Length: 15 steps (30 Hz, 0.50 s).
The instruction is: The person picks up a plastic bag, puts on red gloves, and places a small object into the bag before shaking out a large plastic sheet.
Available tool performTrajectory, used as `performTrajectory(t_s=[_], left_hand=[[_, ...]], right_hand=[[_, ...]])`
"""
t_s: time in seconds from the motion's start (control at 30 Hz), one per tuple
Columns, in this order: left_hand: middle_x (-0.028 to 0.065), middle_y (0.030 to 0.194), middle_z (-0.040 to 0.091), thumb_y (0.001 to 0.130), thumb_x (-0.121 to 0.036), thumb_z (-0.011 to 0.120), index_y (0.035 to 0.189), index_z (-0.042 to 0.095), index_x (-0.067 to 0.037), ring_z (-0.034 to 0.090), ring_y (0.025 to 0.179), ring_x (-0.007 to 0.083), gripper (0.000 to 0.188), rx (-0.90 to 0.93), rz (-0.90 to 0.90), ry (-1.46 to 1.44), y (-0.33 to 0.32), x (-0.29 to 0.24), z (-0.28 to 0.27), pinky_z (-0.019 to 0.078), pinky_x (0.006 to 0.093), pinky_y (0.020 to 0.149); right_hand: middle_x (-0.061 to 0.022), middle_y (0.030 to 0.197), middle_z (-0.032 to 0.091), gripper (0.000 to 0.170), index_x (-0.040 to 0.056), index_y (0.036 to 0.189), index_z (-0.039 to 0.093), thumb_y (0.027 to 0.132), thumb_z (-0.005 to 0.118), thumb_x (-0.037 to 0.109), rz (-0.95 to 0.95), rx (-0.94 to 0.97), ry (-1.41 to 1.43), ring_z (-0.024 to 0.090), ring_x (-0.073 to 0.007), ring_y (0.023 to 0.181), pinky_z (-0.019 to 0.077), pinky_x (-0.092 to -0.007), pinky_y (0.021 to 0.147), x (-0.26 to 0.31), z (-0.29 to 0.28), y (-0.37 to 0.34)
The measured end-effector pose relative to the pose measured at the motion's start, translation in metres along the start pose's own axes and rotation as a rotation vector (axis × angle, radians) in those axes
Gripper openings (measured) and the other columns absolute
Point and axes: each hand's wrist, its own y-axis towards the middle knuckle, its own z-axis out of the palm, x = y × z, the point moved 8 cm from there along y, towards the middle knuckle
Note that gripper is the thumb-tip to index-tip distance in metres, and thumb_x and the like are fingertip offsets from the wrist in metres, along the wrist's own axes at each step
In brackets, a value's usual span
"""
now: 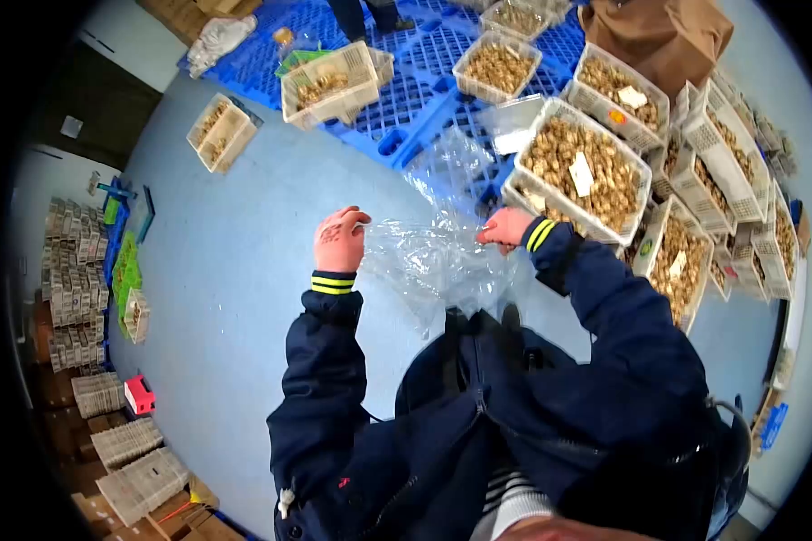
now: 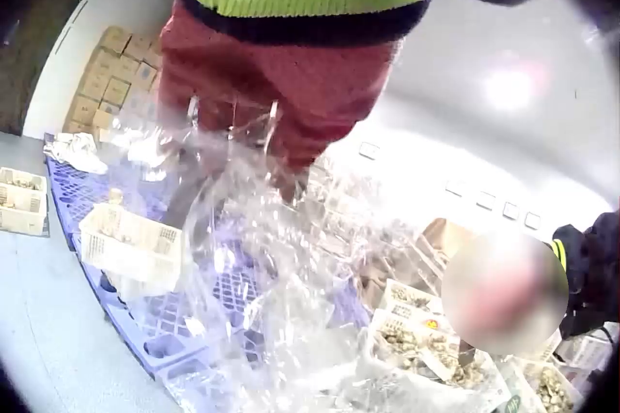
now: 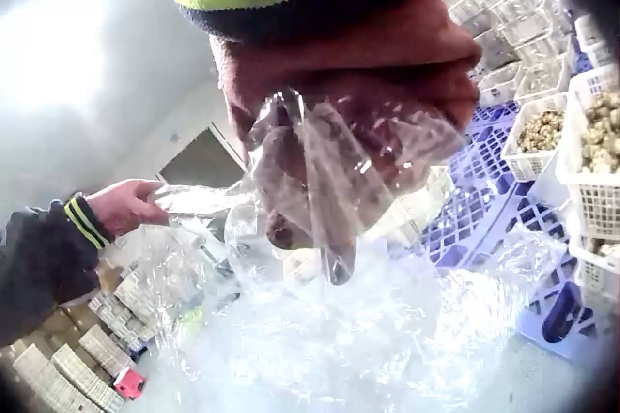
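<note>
A clear plastic bag [image 1: 424, 261] is stretched between the two hands above the floor in the head view. The left hand [image 1: 341, 239], in a reddish glove, pinches one side of its edge. On the other side the right hand [image 1: 507, 229] grips the plastic with thumb and fingers. The left wrist view has the left hand [image 2: 276, 84] at the top with the film [image 2: 281, 316] hanging below. Crumpled film [image 3: 329, 152] covers part of the right hand [image 3: 339, 93] in the right wrist view, where the left hand [image 3: 124, 208] holds the far end.
White crates of brown lumpy items, one large crate [image 1: 582, 171] among them, stand close to the right hand. Blue pallets [image 1: 406, 81] lie ahead with more crates. A two-part crate [image 1: 221, 133] sits on the floor [image 1: 235, 270]; stacked empty crates [image 1: 77, 270] and a red box [image 1: 139, 395] are at left.
</note>
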Motion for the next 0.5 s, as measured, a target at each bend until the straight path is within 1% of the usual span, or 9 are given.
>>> performTrajectory(t_s=[0.03, 0.1, 0.17, 0.23, 0.27, 0.33, 0.4, 0.43, 0.5], left_hand=[[0.0075, 0.104, 0.058, 0.070, -0.011, 0.059, 0.088, 0.061, -0.013, 0.051, 0.101, 0.0270, 0.018, -0.015, -0.028, 0.047, -0.008, 0.028, 0.004, 0.0385, 0.0360, 0.085], [0.0149, 0.118, 0.050, 0.068, -0.016, 0.066, 0.104, 0.055, -0.010, 0.043, 0.111, 0.0341, 0.038, -0.337, -0.121, 0.333, -0.012, -0.007, -0.053, 0.0350, 0.0393, 0.090], [0.0225, 0.125, 0.040, 0.067, -0.020, 0.070, 0.117, 0.044, -0.002, 0.035, 0.117, 0.0382, 0.059, -0.488, -0.358, 0.201, -0.043, 0.000, -0.065, 0.0294, 0.0422, 0.096], [0.0253, 0.126, 0.038, 0.071, -0.023, 0.069, 0.123, 0.037, 0.006, 0.036, 0.117, 0.0356, 0.067, -0.604, -0.562, -0.060, -0.092, 0.017, -0.046, 0.0269, 0.0410, 0.099], [0.0248, 0.128, 0.037, 0.074, -0.028, 0.068, 0.125, 0.034, 0.008, 0.035, 0.119, 0.0334, 0.070, -0.525, -0.776, -0.525, -0.120, 0.048, 0.004, 0.0277, 0.0387, 0.099], [0.0268, 0.131, 0.032, 0.077, -0.034, 0.065, 0.127, 0.029, 0.010, 0.030, 0.124, 0.0327, 0.076, -0.246, -0.896, -0.801, -0.146, 0.070, 0.095, 0.0241, 0.0371, 0.102], [0.0282, 0.134, 0.026, 0.077, -0.035, 0.065, 0.128, 0.024, 0.012, 0.022, 0.128, 0.0328, 0.080, -0.189, -0.891, -0.956, -0.134, 0.080, 0.141, 0.0203, 0.0362, 0.104], [0.0239, 0.122, 0.044, 0.077, -0.034, 0.065, 0.121, 0.036, 0.013, 0.042, 0.116, 0.0268, 0.070, -0.332, -0.874, -0.877, -0.113, 0.067, 0.124, 0.0329, 0.0323, 0.096], [0.0130, 0.093, 0.061, 0.077, -0.031, 0.066, 0.102, 0.052, 0.009, 0.058, 0.085, 0.0166, 0.049, -0.047, -0.782, -1.030, -0.063, 0.043, 0.107, 0.0447, 0.0253, 0.076]], right_hand=[[-0.0064, 0.057, 0.061, 0.035, 0.0067, 0.086, 0.065, 0.077, 0.056, 0.039, -0.115, -0.047, -0.024, 0.058, -0.0148, 0.053, 0.0462, -0.0279, 0.052, 0.014, 0.002, 0.004], [-0.0052, 0.060, 0.061, 0.035, 0.0055, 0.090, 0.064, 0.079, 0.056, 0.037, -0.032, -0.233, 0.409, 0.056, -0.0115, 0.054, 0.0440, -0.0261, 0.050, 0.030, -0.032, -0.019], [-0.0045, 0.065, 0.062, 0.033, 0.0042, 0.096, 0.063, 0.081, 0.055, 0.033, -0.072, -0.512, 0.510, 0.055, -0.0106, 0.054, 0.0425, -0.0260, 0.049, 0.023, -0.058, -0.027], [-0.0027, 0.069, 0.060, 0.030, 0.0032, 0.099, 0.061, 0.083, 0.054, 0.027, -0.139, -0.575, 0.630, 0.054, -0.0093, 0.055, 0.0418, -0.0252, 0.049, 0.026, -0.063, -0.031], [-0.0022, 0.069, 0.060, 0.029, 0.0029, 0.099, 0.061, 0.084, 0.053, 0.027, -0.135, -0.594, 0.579, 0.053, -0.0091, 0.054, 0.0416, -0.0246, 0.049, 0.029, -0.061, -0.030], [-0.0014, 0.068, 0.059, 0.028, 0.0033, 0.100, 0.061, 0.084, 0.051, 0.025, -0.136, -0.527, 0.613, 0.052, -0.0086, 0.051, 0.0406, -0.0233, 0.047, 0.043, -0.052, -0.033], [-0.0005, 0.063, 0.057, 0.028, 0.0060, 0.102, 0.061, 0.083, 0.050, 0.023, -0.233, -0.419, 0.686, 0.048, -0.0074, 0.047, 0.0378, -0.0217, 0.043, 0.069, -0.045, -0.043], [-0.0004, 0.064, 0.058, 0.027, 0.0074, 0.102, 0.061, 0.082, 0.050, 0.022, -0.255, -0.279, 0.761, 0.046, -0.0067, 0.046, 0.0368, -0.0213, 0.042, 0.073, -0.035, -0.039], [0.0003, 0.066, 0.057, 0.026, 0.0080, 0.101, 0.061, 0.082, 0.051, 0.023, -0.222, -0.242, 0.608, 0.044, -0.0052, 0.046, 0.0362, -0.0197, 0.042, 0.080, -0.036, -0.049]])
